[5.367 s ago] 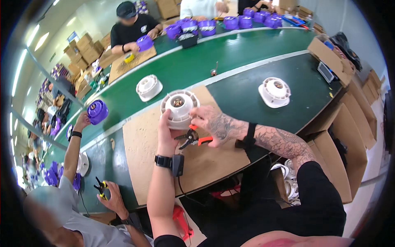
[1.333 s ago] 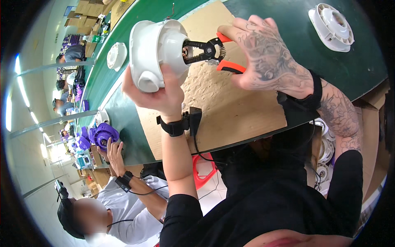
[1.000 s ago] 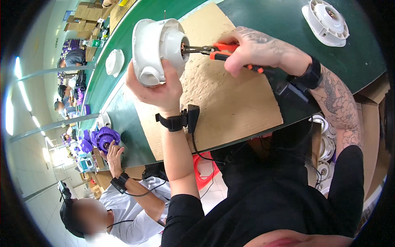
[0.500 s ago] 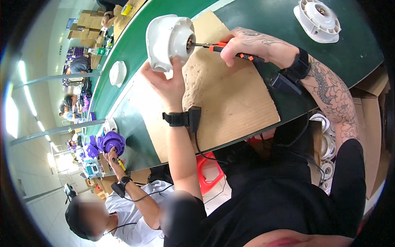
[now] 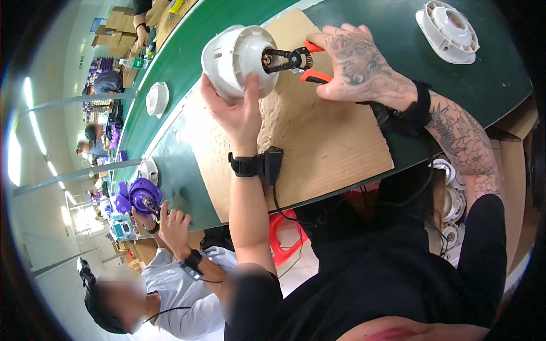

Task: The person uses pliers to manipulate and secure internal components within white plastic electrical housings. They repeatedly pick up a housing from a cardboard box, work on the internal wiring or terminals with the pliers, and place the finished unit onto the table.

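My left hand [image 5: 242,116] is closed around the lower side of a white round plastic housing [image 5: 224,59], holding it tilted above the cardboard sheet with its centre opening facing right. Copper-coloured parts show inside that opening. In my right hand [image 5: 361,71] are pliers [image 5: 297,59] with orange and black handles. Their handles are spread apart, and the dark jaws reach into the centre opening; what the tips touch cannot be made out.
A cardboard sheet [image 5: 318,150] lies on the green table [image 5: 364,17]. Other white housings stand at the far right [image 5: 449,34] and on the left [image 5: 157,99]. To my left, a co-worker handles a purple part [image 5: 145,196]. Boxed white parts [image 5: 453,202] sit below the right table edge.
The pliers' handles have spread apart and the jaws now sit inside the housing's opening. My right hand has turned its back upward. The co-worker's second hand has come to the purple part.
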`<action>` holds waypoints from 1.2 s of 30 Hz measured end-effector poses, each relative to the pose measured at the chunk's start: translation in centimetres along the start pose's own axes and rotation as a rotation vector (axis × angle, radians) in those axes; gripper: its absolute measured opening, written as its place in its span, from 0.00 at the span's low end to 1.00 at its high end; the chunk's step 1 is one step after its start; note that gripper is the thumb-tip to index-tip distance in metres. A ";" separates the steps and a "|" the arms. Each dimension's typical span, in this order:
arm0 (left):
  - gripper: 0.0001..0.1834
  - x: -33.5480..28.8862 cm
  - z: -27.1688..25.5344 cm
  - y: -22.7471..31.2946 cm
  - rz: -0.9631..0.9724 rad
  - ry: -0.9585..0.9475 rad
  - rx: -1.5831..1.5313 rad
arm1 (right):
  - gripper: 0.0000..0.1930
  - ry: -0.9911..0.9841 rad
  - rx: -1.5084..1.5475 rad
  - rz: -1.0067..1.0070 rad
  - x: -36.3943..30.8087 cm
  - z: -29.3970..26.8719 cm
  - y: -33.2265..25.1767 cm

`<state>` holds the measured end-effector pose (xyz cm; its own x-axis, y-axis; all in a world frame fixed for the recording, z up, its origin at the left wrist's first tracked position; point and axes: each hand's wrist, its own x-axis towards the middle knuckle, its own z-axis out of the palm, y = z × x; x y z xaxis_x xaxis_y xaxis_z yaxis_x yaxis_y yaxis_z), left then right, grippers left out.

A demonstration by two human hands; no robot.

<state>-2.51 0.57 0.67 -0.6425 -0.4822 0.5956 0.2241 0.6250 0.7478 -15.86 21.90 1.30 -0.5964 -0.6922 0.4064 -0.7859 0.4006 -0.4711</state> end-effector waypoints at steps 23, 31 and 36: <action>0.53 -0.1 -1.1 0.3 0.205 0.022 0.163 | 0.42 -0.283 0.202 0.183 0.4 -0.9 -0.5; 0.48 -0.2 -0.6 0.4 -0.035 -0.074 -0.068 | 0.37 -0.126 -0.144 0.072 -0.3 0.4 -0.1; 0.38 -0.3 0.0 1.0 -0.151 -0.128 0.000 | 0.32 0.071 -0.231 -0.093 -0.5 0.9 0.4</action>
<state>-2.06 1.29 1.20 -0.7569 -0.4881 0.4346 0.1186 0.5513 0.8258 -15.75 21.86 0.20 -0.5235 -0.6917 0.4974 -0.8494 0.4696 -0.2408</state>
